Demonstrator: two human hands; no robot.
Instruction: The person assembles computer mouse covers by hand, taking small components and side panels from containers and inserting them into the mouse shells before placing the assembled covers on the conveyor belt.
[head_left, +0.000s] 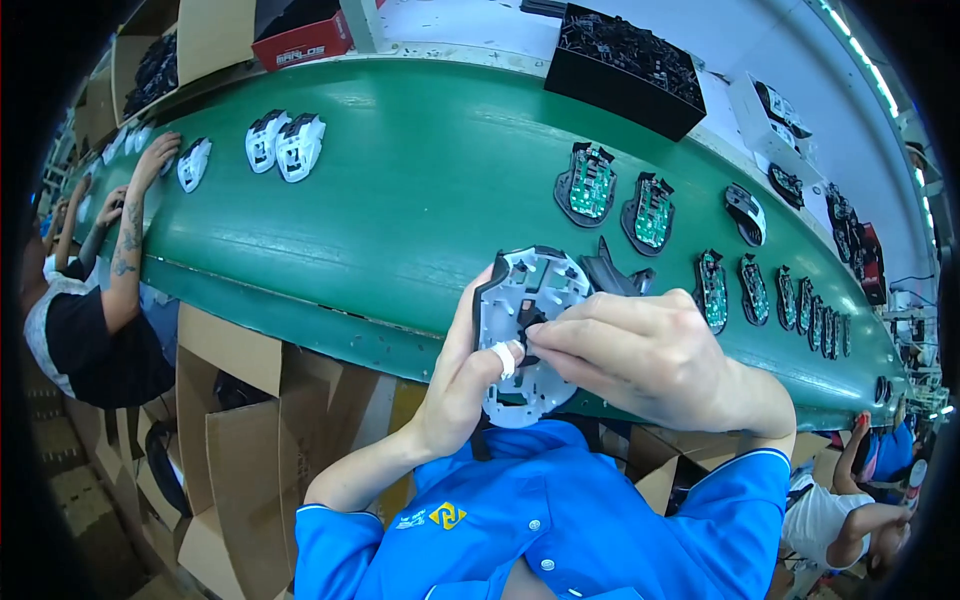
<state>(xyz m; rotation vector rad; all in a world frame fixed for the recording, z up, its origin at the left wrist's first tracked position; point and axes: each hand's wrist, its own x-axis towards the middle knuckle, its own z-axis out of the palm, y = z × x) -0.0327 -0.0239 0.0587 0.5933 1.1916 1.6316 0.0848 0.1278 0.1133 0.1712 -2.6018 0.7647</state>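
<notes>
Close to my chest, at the near edge of the green belt, I hold a white computer mouse shell [507, 300] with its hollow inside facing up. My left hand [462, 385] is closed round its left side, the thumb wrapped in white tape and pressing inside. Thumb and fingers of my right hand [640, 350] pinch a small black part [527, 318] at the shell's middle; the fingertips partly hide it. Just beyond my right hand lies a black plastic piece [612, 272] on the belt.
Mouse bases with green circuit boards [590, 185] line the belt to the right. White mouse shells [300, 147] lie at the left, near a co-worker's hand [158, 155]. A black box of small parts [628, 70] stands on the far ledge; cardboard cartons [245, 450] stand below left.
</notes>
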